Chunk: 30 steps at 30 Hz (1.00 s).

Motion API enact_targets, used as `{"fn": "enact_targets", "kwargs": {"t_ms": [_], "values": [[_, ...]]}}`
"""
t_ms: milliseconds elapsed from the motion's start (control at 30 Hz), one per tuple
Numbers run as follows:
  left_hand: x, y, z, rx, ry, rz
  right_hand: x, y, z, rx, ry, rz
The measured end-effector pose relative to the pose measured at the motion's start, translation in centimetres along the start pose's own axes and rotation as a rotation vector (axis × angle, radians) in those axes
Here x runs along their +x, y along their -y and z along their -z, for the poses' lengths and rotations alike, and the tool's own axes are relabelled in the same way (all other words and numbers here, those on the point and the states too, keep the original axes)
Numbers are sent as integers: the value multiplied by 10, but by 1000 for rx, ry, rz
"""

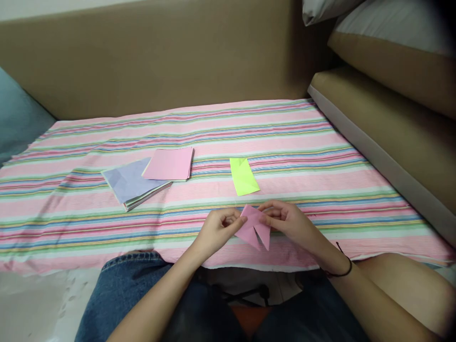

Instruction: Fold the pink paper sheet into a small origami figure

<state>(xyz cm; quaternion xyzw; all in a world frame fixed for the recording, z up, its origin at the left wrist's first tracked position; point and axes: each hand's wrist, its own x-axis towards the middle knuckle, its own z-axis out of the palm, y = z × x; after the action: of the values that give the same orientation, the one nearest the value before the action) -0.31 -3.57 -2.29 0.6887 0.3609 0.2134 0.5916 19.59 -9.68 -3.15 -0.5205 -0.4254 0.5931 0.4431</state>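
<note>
A pink folded origami paper (253, 225) is held up near the front edge of the striped cloth, its two pointed flaps hanging toward me with a narrow gap between them. My left hand (221, 227) pinches its left side between thumb and fingers. On the right side, my right hand (283, 219) grips it the same way, thumb on top. Just beyond the hands lies a yellow-green folded paper (244, 176), flat on the cloth with crease lines showing.
A stack of pink square papers (169, 164) partly overlaps a stack of larger papers with a lavender sheet on top (130, 183). The striped cloth (199, 228) covers the seat. Brown cushions (374, 102) are piled at right; a blue-grey cushion (21, 116) stands at left.
</note>
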Motion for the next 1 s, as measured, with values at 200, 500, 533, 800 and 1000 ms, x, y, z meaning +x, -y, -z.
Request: {"fn": "enact_targets", "kwargs": {"t_ms": [200, 500, 533, 800, 1000], "values": [[4, 6, -1, -158, -113, 27, -2, 3, -1, 163, 28, -16], [4, 5, -3, -315, -109, -71, -4, 6, -1, 97, -31, 34], [4, 5, -3, -322, -116, -73, -4, 7, -2, 102, -26, 38], [3, 1, -4, -307, -158, -76, -5, 9, -2, 111, -22, 61], [0, -1, -3, -218, -72, -12, -6, 9, 0, 42, -42, 78]]}}
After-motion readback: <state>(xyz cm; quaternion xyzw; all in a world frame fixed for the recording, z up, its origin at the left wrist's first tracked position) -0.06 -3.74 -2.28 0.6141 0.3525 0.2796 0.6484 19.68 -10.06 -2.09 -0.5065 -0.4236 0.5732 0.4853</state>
